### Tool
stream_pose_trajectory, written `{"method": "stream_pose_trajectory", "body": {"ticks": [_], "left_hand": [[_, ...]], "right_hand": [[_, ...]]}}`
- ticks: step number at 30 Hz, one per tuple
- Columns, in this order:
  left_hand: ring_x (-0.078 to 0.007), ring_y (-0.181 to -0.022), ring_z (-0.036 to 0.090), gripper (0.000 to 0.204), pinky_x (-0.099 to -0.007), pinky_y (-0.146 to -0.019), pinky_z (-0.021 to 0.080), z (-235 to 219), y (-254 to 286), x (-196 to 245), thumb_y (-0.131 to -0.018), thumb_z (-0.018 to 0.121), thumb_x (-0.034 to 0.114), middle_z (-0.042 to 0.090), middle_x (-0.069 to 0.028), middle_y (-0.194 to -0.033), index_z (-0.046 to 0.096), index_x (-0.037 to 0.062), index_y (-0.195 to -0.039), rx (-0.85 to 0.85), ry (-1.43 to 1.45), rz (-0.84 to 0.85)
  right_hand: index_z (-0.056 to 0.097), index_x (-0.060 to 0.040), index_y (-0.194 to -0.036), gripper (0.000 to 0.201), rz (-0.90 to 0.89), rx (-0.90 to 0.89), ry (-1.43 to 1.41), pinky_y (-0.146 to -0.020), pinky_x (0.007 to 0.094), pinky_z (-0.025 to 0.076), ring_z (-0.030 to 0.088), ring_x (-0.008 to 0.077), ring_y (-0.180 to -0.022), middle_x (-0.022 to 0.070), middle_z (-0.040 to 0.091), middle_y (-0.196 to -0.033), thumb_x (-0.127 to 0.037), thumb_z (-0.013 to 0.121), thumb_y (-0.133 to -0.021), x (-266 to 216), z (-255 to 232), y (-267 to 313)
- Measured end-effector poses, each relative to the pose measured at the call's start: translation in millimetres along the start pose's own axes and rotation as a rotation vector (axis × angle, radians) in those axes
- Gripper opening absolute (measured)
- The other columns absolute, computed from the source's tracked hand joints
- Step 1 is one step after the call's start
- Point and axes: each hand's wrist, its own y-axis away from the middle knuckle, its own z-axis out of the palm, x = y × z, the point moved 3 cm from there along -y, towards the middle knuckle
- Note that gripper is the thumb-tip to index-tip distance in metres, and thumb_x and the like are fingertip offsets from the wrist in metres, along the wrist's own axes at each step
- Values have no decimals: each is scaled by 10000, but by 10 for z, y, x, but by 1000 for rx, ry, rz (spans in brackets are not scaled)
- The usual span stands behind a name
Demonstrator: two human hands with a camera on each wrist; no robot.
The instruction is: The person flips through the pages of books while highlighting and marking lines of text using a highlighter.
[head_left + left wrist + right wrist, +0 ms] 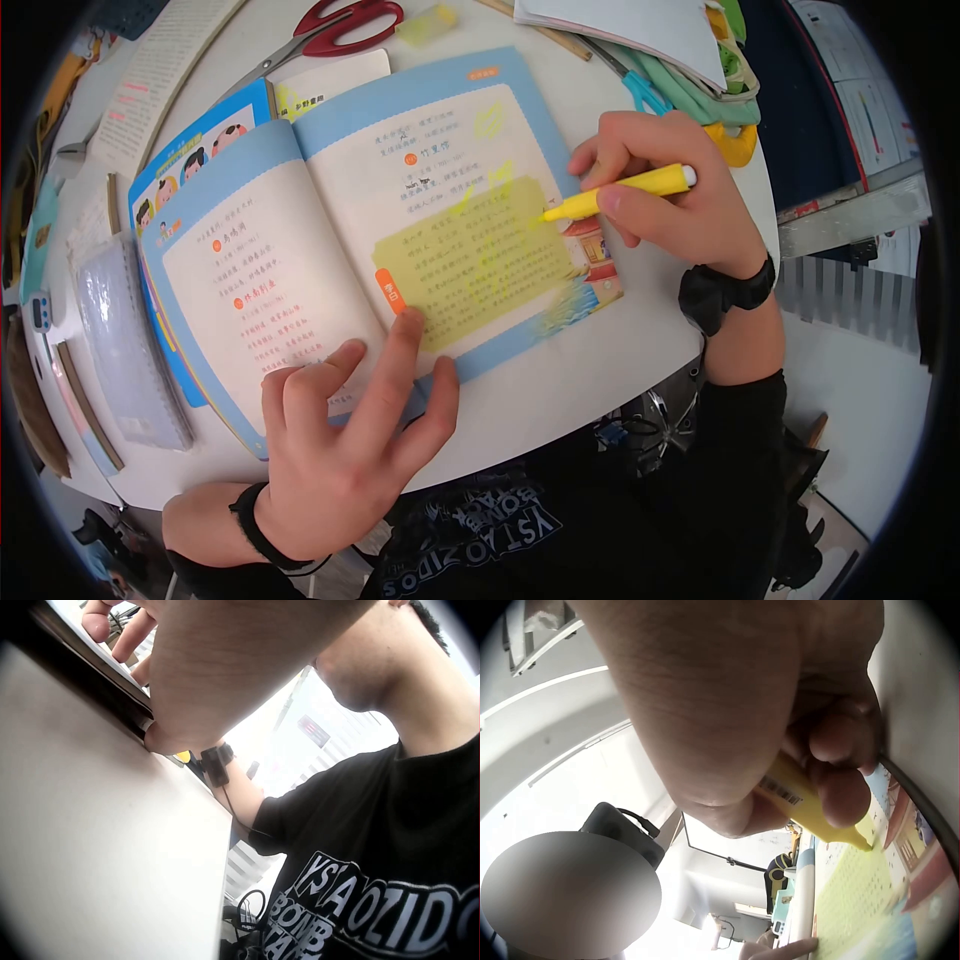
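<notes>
An open book with blue page borders lies on the white table. My right hand grips a yellow highlighter, its tip at the right part of a yellow-green text box on the right page. In the right wrist view the highlighter is pinched between fingers and thumb, tip on or just over the page. My left hand rests with spread fingers on the book's lower edge near the spine; the left wrist view shows this hand at the book's edge.
Red-handled scissors and a yellow item lie beyond the book. A blue illustrated book sits partly under it. At the left are a clear plastic case and a printed page. Papers and a green pouch lie at the upper right.
</notes>
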Motion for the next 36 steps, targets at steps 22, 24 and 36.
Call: {"method": "stream_pose_trajectory", "body": {"ticks": [22, 24, 36], "left_hand": [[-314, -950, 528, 413, -360, -850, 557, -79, -39, -4, -700, 783, 88, 632, -129, -1429, 749, 179, -1102, -90, 109, 21], [-315, -951, 527, 405, -360, -850, 560, -68, -33, -2, -707, 784, 89, 631, -128, -1431, 749, 181, -1100, -89, 107, 22], [-319, -953, 526, 412, -355, -842, 561, -87, -37, -4, -715, 783, 84, 631, -125, -1429, 748, 186, -1112, -91, 98, 26]], "right_hand": [[693, 13, -927, 196, 33, -13, -98, -874, 311, 514, 618, 176, -699, 80, 674, -831, -165, 726, -851, -102, -45, 25], [691, 11, -955, 195, -45, -81, -32, -869, 304, 512, 628, 183, -726, 88, 679, -868, -144, 734, -846, -115, 4, 30], [669, -24, -983, 189, -57, -65, 66, -721, 288, 497, 639, 164, -701, 77, 703, -848, -114, 780, -859, -104, 212, 11]]}}
